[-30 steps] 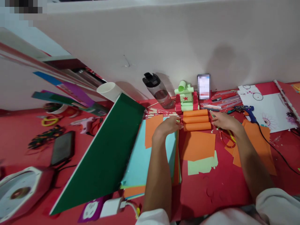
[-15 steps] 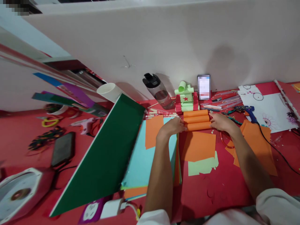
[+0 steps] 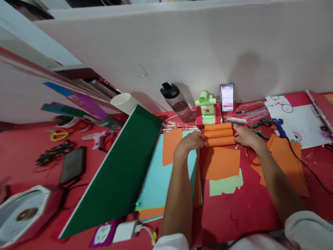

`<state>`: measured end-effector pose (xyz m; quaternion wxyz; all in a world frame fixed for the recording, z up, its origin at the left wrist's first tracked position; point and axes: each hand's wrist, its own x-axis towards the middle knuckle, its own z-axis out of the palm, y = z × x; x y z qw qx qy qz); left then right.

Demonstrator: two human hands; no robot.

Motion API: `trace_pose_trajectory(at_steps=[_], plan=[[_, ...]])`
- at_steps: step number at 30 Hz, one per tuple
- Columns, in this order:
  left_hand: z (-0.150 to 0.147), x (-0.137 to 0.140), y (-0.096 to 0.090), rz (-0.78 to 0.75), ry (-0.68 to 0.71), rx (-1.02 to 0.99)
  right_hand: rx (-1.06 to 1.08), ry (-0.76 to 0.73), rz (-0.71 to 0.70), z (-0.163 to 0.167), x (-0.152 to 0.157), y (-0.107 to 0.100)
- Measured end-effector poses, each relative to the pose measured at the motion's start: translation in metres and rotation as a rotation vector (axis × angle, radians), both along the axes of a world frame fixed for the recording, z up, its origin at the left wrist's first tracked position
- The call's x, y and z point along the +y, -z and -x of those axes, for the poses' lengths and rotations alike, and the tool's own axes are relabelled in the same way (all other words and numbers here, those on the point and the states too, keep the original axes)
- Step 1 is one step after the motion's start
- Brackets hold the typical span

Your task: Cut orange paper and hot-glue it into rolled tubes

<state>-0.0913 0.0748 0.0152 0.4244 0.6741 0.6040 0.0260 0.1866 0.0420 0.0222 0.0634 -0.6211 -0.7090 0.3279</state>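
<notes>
Three orange paper rolls [image 3: 219, 132] lie side by side on the red tabletop. My left hand [image 3: 191, 141] holds their left ends with bent fingers, and my right hand [image 3: 246, 136] grips the right ends. Just behind the rolls stands a light green and red paper model [image 3: 207, 111] with a red star and a rolled tube on top. An orange paper sheet [image 3: 222, 163] lies in front of the rolls, partly over a torn light green paper piece [image 3: 225, 186]. Under my left forearm is a stack of coloured paper [image 3: 156, 180].
A green board [image 3: 111, 177] leans at the left. Behind stand a water bottle [image 3: 178, 102], a white cup [image 3: 125, 102] and a phone [image 3: 227, 98]. On the right are a blue glue gun [image 3: 279, 127] with its cord and orange sheets [image 3: 288, 163]. A pink glue gun [image 3: 96, 139] lies left.
The view has shifted very slightly. Both hands stay at the ends of the orange paper rolls, with no clear movement.
</notes>
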Motion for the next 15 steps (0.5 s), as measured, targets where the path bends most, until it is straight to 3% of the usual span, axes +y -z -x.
trace_pose_trajectory(at_steps=[15], plan=[[-0.0008, 0.0004, 0.0054, 0.022, -0.013, -0.089, -0.018, -0.010, -0.024, 0.0015, -0.0022, -0.0047]])
